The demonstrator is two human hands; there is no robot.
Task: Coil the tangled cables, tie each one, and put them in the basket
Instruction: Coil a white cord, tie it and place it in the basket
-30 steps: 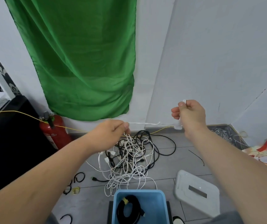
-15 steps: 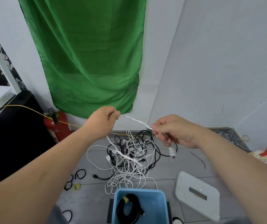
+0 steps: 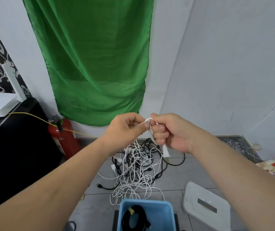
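Both hands have closed together since the earlier frame | left hand and right hand pinch the white cable, first loop formed | plug dangles | risk: trailing length snags in floor tangle, dragging it | blue basket below holds one black coil.

just one view, head cam, wide-angle. looked forward and down from person's head, toward room corner with green cloth on wall. both forearms ran in from bottom edge, close to lens. blue basket sat at bottom edge, cut off.
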